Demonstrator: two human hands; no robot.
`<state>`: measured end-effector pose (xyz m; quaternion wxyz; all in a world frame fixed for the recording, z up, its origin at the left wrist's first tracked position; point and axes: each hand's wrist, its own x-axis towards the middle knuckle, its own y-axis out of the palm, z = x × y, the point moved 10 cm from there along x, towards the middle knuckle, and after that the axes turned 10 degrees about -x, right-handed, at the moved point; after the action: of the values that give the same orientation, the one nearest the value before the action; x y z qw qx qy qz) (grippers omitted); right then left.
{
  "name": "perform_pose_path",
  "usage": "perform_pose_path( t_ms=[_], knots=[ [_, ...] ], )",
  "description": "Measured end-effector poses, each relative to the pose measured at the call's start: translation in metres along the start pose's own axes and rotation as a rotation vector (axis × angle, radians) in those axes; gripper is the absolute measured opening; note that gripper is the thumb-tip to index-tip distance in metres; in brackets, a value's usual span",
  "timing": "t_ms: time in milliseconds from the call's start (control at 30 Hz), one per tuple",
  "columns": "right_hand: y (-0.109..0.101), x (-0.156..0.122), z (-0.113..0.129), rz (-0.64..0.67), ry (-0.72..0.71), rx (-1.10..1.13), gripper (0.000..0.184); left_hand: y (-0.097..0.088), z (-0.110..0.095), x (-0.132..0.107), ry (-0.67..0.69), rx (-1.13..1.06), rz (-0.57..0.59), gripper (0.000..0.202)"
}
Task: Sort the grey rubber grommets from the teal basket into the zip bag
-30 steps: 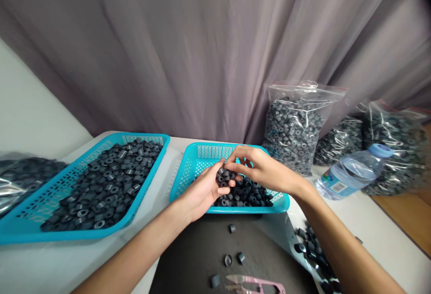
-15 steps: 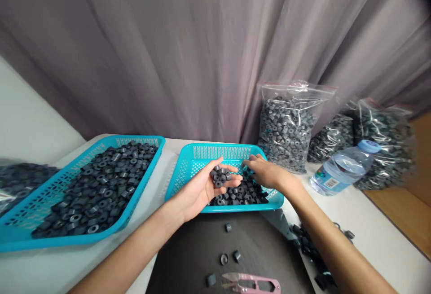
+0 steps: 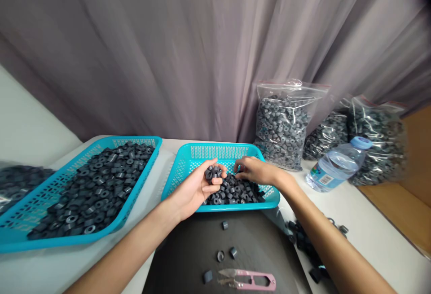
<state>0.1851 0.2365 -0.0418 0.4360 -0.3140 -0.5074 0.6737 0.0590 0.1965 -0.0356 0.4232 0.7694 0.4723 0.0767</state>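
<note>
My left hand (image 3: 193,188) is palm up, its fingers curled around a handful of dark grey plastic rings (image 3: 213,173). It hovers over the left part of a small turquoise basket (image 3: 240,207). Inside that basket lies a pile of loose grey rings (image 3: 237,191). My right hand (image 3: 257,169) reaches in from the right, palm down, with bent fingers close together at the back of the pile. Whatever its fingertips hold is hidden or too small to make out.
A larger turquoise basket (image 3: 77,241) full of rings stands left. At right are a clear zip bag of rings (image 3: 283,128), more bags (image 3: 377,146) and a water bottle (image 3: 336,166). Pink thread snips (image 3: 252,280) and several loose rings lie on the dark surface in front.
My left fingers have curled in more tightly around the handful of rings. My right hand has moved slightly left and down, closer to my left hand. The whole view has shifted a little.
</note>
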Motion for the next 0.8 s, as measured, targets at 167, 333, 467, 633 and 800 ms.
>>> perform_pose_path(
  t_ms=[167,333,467,633,800],
  knots=[
    [0.002,0.003,0.004,-0.004,-0.026,0.096,0.010,-0.003,-0.002,0.000,0.013,-0.005,-0.048,0.027],
    [-0.035,-0.002,0.007,-0.150,-0.022,0.204,0.010,-0.001,-0.003,-0.001,0.028,0.026,-0.065,0.027],
    [-0.071,-0.016,0.036,-0.252,-0.091,0.318,0.012,-0.001,-0.001,-0.003,0.078,0.118,-0.111,0.026],
    [-0.083,-0.027,0.085,-0.308,-0.192,0.380,0.006,0.009,0.007,-0.005,0.063,0.003,-0.036,0.029],
    [-0.080,-0.027,0.099,-0.320,-0.200,0.290,0.007,0.007,0.007,-0.007,0.024,-0.186,-0.040,0.032]
  ],
)
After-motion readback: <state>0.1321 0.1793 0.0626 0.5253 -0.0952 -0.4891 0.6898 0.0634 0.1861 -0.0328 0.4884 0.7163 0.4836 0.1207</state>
